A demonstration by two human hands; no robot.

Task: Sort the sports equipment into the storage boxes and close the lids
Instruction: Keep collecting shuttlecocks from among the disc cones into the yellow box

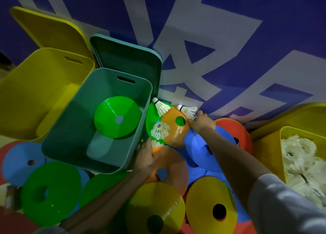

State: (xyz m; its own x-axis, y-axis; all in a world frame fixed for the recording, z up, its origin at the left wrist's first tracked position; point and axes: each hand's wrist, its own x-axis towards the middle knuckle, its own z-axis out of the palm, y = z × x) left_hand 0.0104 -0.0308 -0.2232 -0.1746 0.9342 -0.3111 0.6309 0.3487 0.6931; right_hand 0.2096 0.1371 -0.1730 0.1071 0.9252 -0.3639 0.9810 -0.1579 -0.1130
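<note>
Your right hand [201,118] pinches the feather skirt of a shuttlecock [187,110], which lies flat with its cork tip pointing left along the blue wall, just past the tilted orange disc cone [173,129]. Your left hand [147,156] rests with fingers extended on a lower orange cone [173,165], touching the teal box [98,121] rim. That box stands open, one green cone [116,119] inside, room around it
</note>
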